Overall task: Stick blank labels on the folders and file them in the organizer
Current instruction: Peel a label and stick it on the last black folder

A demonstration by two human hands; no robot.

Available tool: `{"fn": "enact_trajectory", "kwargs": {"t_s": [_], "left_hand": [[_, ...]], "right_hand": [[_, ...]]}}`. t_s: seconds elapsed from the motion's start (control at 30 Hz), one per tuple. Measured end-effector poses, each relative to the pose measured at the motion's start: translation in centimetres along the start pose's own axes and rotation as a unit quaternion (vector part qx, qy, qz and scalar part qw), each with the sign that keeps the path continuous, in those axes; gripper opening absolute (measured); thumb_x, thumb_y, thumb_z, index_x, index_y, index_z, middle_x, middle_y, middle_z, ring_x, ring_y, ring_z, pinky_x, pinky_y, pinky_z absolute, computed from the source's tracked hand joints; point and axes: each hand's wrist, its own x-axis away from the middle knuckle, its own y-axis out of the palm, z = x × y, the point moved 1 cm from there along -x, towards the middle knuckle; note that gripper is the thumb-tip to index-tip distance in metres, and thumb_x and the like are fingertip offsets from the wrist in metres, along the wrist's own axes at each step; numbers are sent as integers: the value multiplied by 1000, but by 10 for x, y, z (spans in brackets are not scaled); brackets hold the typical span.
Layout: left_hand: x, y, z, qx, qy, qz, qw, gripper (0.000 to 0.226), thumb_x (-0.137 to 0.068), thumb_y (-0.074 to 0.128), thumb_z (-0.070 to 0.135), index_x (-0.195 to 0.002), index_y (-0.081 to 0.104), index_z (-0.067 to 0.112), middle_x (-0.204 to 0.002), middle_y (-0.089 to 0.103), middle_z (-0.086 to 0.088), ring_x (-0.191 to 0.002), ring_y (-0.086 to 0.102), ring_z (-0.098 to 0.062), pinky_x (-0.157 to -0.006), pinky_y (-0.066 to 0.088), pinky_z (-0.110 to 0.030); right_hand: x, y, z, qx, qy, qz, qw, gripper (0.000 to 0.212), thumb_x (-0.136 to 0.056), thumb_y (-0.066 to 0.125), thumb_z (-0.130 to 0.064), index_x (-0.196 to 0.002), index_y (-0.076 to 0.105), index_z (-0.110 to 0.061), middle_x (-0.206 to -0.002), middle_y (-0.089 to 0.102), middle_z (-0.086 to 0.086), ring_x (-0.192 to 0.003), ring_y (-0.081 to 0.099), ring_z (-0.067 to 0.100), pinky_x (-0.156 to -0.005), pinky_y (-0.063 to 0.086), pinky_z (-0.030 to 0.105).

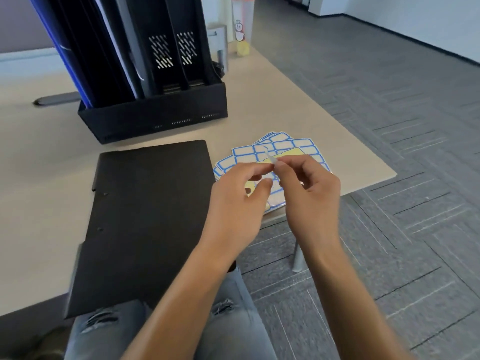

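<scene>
organizer (155,118): black, upright, behind the folder on the table (39,157); left slots already hold blue and dark files, two right slots show bare slotted dividers.
folder (145,216): black, closed, flat on the table just in front of the organizer, near edge overhanging toward the lap; no label visible on its cover.
left hand (233,201): just right of the folder, over the label sheets; fingers curled, thumb and forefinger seem to steady the top sheet. Grip judged as pinching the sheet, contact partly hidden.
label (270,158): small, pale, lifted edge-up right of the folder, between both hands.
right hand (311,193): furthest right of the folder; fingertips pinch the label, peeling it off.
label sheets (283,149): fanned pile right of the folder, blue-bordered blank boxes; yellow backing shows where labels are gone.
step: peel stage; sticking not yet done.
next move: carry label left to the folder cover, press flat without creasing, then file in a free slot.
writing: none readable; a cartoon figure on a clear bottle (241,24) behind the organizer, text illegible.
</scene>
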Motion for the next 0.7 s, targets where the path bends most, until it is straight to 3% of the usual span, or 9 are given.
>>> {"fn": "enact_trajectory", "kwargs": {"t_s": [0.2,0.4,0.5,0.63,0.7], "left_hand": [[19,-42,-8,28,-2,48,998,19,-96,66,14,-108,77,23,-105,74,14,-101,68,-4,-92,55,-35],[31,-81,-18,24,-3,86,996,10,-95,69,22,-101,77,24,-96,75,13,-94,68,-1,-83,53,-19],[34,-94,-24,8,-6,97,995,8,-96,68,21,-98,76,25,-92,74,15,-91,67,-1,-76,51,-15],[38,-104,-31,-10,-14,103,994,16,-97,65,17,-93,74,28,-84,73,11,-78,65,-15,-68,50,-28],[41,-107,-32,-10,-18,92,996,19,-97,63,15,-90,73,30,-82,72,10,-77,64,-16,-69,49,-28]], "right_hand": [[27,23,-15,10,-26,-64,998,16,-98,71,-12,-99,81,-23,-101,78,-9,-99,72,3,-80,50,11],[49,46,-25,51,-62,-150,985,41,-98,58,1,-103,84,-31,-115,73,-13,-119,65,2,-91,52,17],[54,54,-28,58,-66,-157,984,38,-100,60,-1,-101,82,-32,-115,73,-13,-117,65,1,-87,49,12],[52,58,-28,60,-42,-119,990,20,-99,69,-11,-109,77,-26,-111,76,-14,-108,67,-3,-79,48,8],[47,59,-27,68,-38,-124,989,21,-98,73,-18,-116,75,-26,-113,76,-15,-110,67,-3,-80,50,9]]}}
